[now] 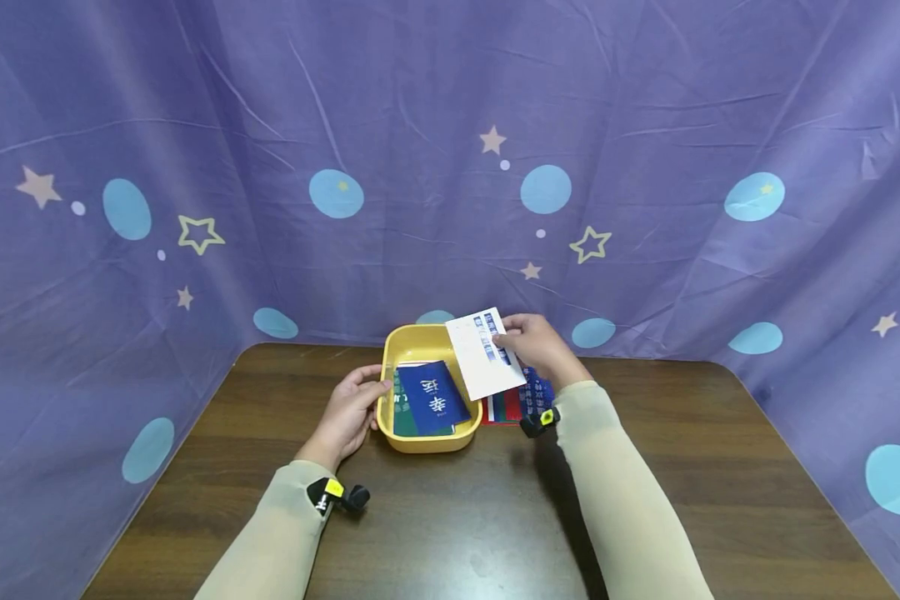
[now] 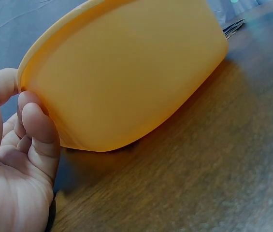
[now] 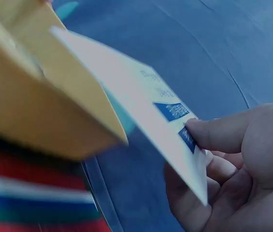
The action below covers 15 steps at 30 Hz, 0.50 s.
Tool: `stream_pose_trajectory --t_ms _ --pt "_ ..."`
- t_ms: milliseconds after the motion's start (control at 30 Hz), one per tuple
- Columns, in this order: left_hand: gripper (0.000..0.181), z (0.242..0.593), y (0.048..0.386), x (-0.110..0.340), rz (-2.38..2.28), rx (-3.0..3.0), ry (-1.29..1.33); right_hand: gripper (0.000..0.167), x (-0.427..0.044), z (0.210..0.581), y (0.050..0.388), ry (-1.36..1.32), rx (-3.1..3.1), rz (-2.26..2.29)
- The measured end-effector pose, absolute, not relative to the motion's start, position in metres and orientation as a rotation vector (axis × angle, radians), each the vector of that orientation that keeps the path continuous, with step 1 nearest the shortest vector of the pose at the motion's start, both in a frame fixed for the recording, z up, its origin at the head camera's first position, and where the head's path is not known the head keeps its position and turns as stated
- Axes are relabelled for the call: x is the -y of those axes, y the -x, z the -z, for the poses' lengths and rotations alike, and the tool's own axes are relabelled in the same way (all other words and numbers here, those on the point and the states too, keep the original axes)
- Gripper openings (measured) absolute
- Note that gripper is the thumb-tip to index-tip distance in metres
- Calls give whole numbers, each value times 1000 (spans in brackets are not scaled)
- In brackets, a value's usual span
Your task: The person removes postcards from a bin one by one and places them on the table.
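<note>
A yellow plastic basket (image 1: 429, 446) stands on the table with several cards inside; a blue card (image 1: 433, 396) with white characters lies on top of a green one (image 1: 402, 408). My left hand (image 1: 351, 408) pinches the basket's left rim, thumb on one side and fingers on the other, as the left wrist view also shows. Between the thumb and fingers of my right hand (image 1: 536, 343) is a white card (image 1: 480, 367) with blue printed blocks, held tilted over the basket's right edge. In the right wrist view the white card (image 3: 126, 92) is apart from the basket wall (image 3: 39, 106).
To the right of the basket, partly under my right wrist, lies a pile of red, green and blue cards (image 1: 504, 407). The brown wooden table (image 1: 435, 525) reaches back to a purple curtain (image 1: 435, 167) with stars and dots. Each wrist wears a small black camera.
</note>
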<state>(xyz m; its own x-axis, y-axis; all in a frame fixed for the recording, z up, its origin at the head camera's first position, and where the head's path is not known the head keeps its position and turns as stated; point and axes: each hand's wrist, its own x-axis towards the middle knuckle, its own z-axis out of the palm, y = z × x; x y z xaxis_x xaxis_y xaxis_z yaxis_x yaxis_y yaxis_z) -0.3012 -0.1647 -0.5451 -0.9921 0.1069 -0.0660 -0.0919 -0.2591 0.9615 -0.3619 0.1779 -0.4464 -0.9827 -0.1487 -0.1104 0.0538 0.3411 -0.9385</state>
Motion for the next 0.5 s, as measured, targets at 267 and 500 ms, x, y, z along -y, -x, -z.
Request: stream_pose_trajectory --t_ms 267,500 --pt "50 546 301 166 -2401 -1843 -16 34 -243 460 352 -17 -2475 1684" --pt "51 547 303 165 -2392 -1845 -10 42 -283 464 346 -82 -2593 1542"
